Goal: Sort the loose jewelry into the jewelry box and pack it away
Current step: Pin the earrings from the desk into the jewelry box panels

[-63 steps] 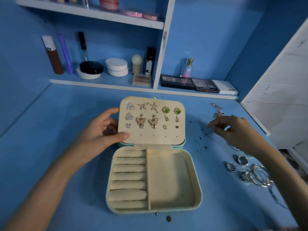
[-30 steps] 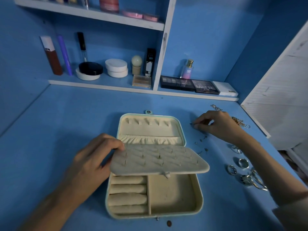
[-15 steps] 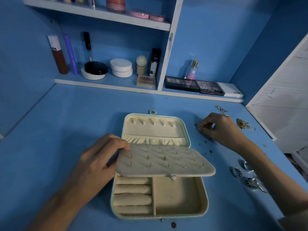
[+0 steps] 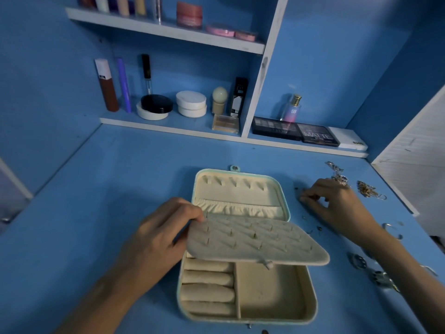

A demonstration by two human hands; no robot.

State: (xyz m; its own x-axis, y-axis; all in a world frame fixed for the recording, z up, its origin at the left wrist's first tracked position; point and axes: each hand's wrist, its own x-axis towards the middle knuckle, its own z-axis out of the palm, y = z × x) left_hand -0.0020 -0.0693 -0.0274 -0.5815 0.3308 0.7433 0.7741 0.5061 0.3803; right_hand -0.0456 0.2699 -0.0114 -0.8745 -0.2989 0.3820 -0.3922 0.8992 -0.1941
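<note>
Still, left hand [image 4: 159, 239] pinches the lowered earring panel [image 4: 255, 239], right hand [image 4: 337, 203] pinching at small studs [image 4: 319, 229].

Left of jewelry box [image 4: 305, 307]: bare tabletop [image 4: 96, 213], wide passage; the forearm crosses near the front.
Above jewelry box: earring panel [image 4: 255, 239], gripped by left hand [image 4: 159, 239], roofs the rear of the tray; the front compartments are open from above.
Right of jewelry box: right hand [image 4: 337, 206], small pieces [image 4: 319, 228], rings [image 4: 358, 261] and chains [image 4: 367, 189] obstruct the surface.
Behind jewelry box: bare strip, then shelf [image 4: 168, 128] with cosmetics [image 4: 191, 103].
</note>
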